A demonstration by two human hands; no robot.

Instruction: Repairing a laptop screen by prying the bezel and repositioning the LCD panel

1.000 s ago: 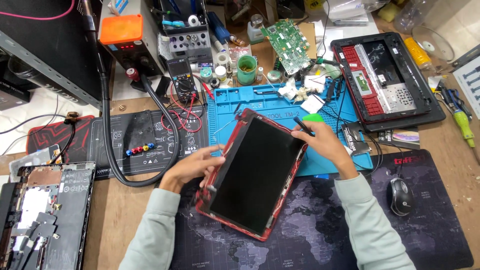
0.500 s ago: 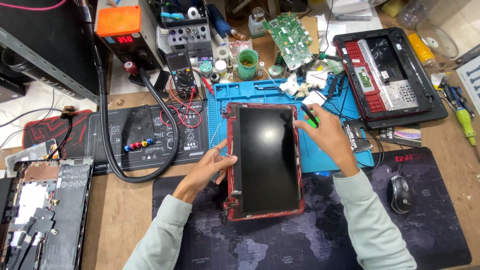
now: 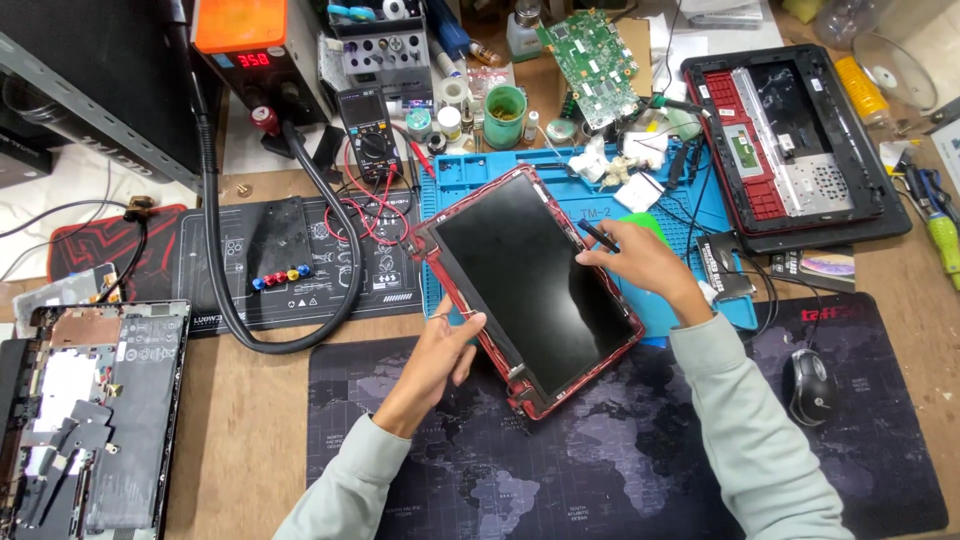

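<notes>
A red-framed laptop screen assembly (image 3: 535,282) with a dark glossy panel lies tilted across the blue work mat (image 3: 470,172) and the dark map-printed desk mat (image 3: 600,470). My left hand (image 3: 445,350) grips its lower left edge, thumb on the frame. My right hand (image 3: 640,262) rests on the panel's right edge and holds a thin dark tool (image 3: 597,234) whose tip touches the screen near the frame. A green plastic pick (image 3: 650,222) peeks out behind my right hand.
A red and black laptop base (image 3: 790,140) lies at the upper right, a green circuit board (image 3: 592,55) above the blue mat, a multimeter (image 3: 368,122) and a soldering station (image 3: 255,50) upper left. An opened laptop chassis (image 3: 90,420) sits at left, a mouse (image 3: 808,385) at right.
The screen assembly has been rotated counter-clockwise on the desk, from leaning right through upright to leaning left. Both hands moved with it, keeping their hold on its edges.
</notes>
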